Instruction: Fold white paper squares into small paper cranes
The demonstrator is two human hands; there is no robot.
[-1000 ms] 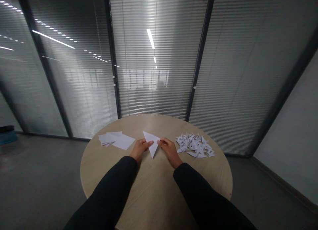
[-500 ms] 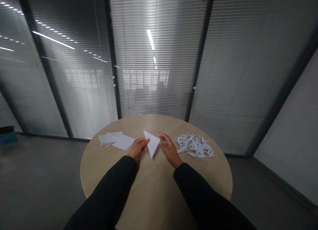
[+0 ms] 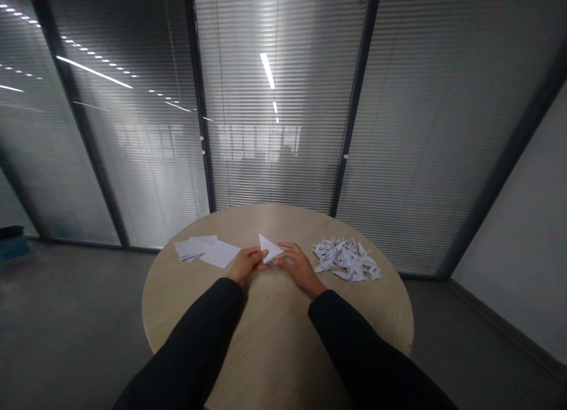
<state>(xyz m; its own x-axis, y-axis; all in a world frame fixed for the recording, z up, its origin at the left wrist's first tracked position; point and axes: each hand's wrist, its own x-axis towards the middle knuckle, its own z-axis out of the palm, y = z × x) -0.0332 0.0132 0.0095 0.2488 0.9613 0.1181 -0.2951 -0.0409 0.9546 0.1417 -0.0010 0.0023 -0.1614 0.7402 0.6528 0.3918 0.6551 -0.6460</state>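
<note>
A white sheet of paper (image 3: 269,248), folded into a small triangle, is held between my two hands above the middle of the table. My left hand (image 3: 248,264) pinches its left edge, thumb on top. My right hand (image 3: 297,266) closes on its lower right side with thumb and fingertips, partly covering that edge. Left of my left hand lie several flat white paper sheets (image 3: 219,254), overlapping each other. To the right of my right hand is a heap of small folded paper pieces (image 3: 348,259) with pointed ends.
The round wooden table (image 3: 274,339) stands close to a glass partition (image 3: 274,179) with blinds and dark frames. A white wall (image 3: 522,238) rises at the right. A blue object with a dark top (image 3: 13,244) is on the floor at far left.
The paper triangle has become smaller, its lower point folded up. My right hand has moved left from beside the paper onto its edge. The left hand keeps its hold.
</note>
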